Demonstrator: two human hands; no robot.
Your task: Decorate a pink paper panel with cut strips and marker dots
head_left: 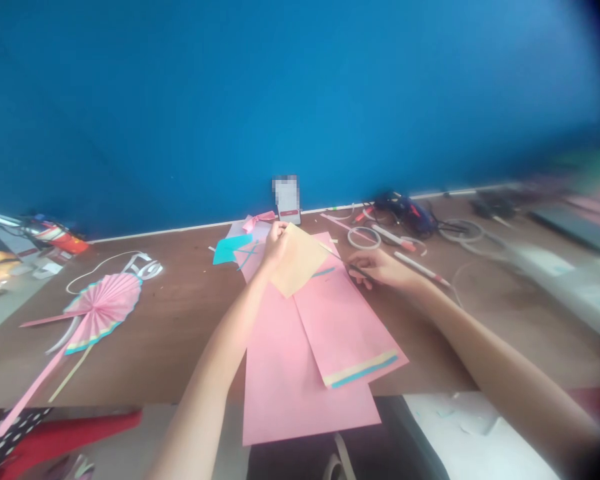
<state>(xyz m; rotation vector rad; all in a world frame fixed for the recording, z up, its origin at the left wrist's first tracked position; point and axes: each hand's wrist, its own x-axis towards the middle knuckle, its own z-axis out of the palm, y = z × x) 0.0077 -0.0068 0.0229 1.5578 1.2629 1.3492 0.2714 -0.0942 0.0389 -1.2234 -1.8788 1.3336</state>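
My left hand (275,245) pinches a tan sheet of paper (297,261) by its top corner and holds it up over the pink sheets. My right hand (383,269) rests on the brown table (180,320) beside them, its fingers closed round a thin dark stick-like tool (353,265) that points left toward the tan paper. Below lies a pink strip with yellow and blue bands at its end (345,327), on top of a larger pink sheet (290,380).
A pink pleated paper fan (103,308) with sticks lies at the left. Teal paper (229,248) and a pink bow (257,220) sit behind my left hand. Tape rolls (364,238), pens (420,268) and a glue gun (405,208) lie at the right, by the blue wall.
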